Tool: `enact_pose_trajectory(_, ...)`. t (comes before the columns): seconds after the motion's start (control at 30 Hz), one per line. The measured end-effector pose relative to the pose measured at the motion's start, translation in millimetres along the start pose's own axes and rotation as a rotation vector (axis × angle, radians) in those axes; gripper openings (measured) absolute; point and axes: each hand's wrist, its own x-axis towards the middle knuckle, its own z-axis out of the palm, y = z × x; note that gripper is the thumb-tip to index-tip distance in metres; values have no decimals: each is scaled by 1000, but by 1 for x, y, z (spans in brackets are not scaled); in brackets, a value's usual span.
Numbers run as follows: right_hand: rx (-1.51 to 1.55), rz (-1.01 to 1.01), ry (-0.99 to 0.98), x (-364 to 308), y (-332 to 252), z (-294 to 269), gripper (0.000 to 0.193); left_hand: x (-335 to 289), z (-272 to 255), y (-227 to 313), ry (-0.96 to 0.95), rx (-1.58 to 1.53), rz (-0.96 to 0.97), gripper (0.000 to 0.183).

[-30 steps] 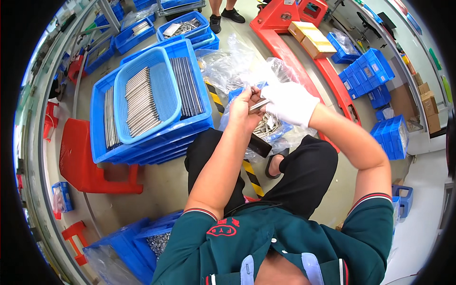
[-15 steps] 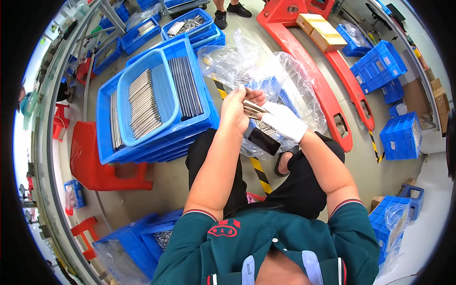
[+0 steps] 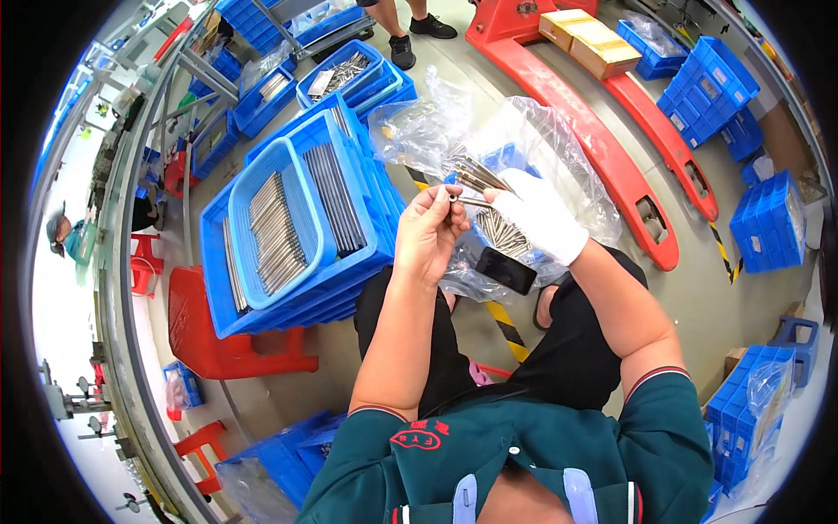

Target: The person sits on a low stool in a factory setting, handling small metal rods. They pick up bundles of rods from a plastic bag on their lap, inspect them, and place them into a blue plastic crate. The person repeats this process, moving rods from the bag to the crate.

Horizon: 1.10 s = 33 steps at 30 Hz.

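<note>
My right hand, in a white glove, is closed round a bundle of thin metal rods that point up and to the left. One metal rod sticks out below the others toward my bare left hand. The left thumb and fingers pinch its end, where a small ring-like tip shows. Beneath my hands, more loose metal rods lie in a container lined with clear plastic film. A black phone-like slab rests on the film near my knees.
At left, stacked blue crates bear a light-blue basket of metal rods, beside dark rods. A red stool stands nearer. Beyond the film is a red pallet jack carrying cardboard boxes. Another person's shoes are at the back.
The rod bundle has swung upward in my right hand, and one rod now stands apart from it. My left hand has drawn left and pinches that rod's end. The whole view has shifted slightly.
</note>
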Motion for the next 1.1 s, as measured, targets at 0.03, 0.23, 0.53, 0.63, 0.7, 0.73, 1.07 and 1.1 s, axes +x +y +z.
enact_pose_trajectory(0.03,12,-2,3,0,1,-1,24,0,1,-1,-13,13,-3,18)
enact_pose_trajectory(0.23,32,-73,17,-2,11,-7,24,2,2,-6,-71,42,-20,17)
enact_pose_trajectory(0.53,-7,-65,-10,-5,5,-12,26,1,3,-6,-46,237,14,17)
enact_pose_trajectory(0.63,16,-52,11,-5,3,-7,28,0,1,-8,-62,202,1,17)
enact_pose_trajectory(0.7,37,-13,12,-5,4,-1,29,-1,1,-6,-44,230,8,17)
enact_pose_trajectory(0.73,33,-14,16,-4,5,0,30,-1,3,-5,-29,255,15,17)
enact_pose_trajectory(1.07,40,-1,35,-2,1,-4,36,-3,2,10,153,314,230,15)
enact_pose_trajectory(1.1,28,17,28,-2,0,-3,36,-3,3,9,149,298,218,15)
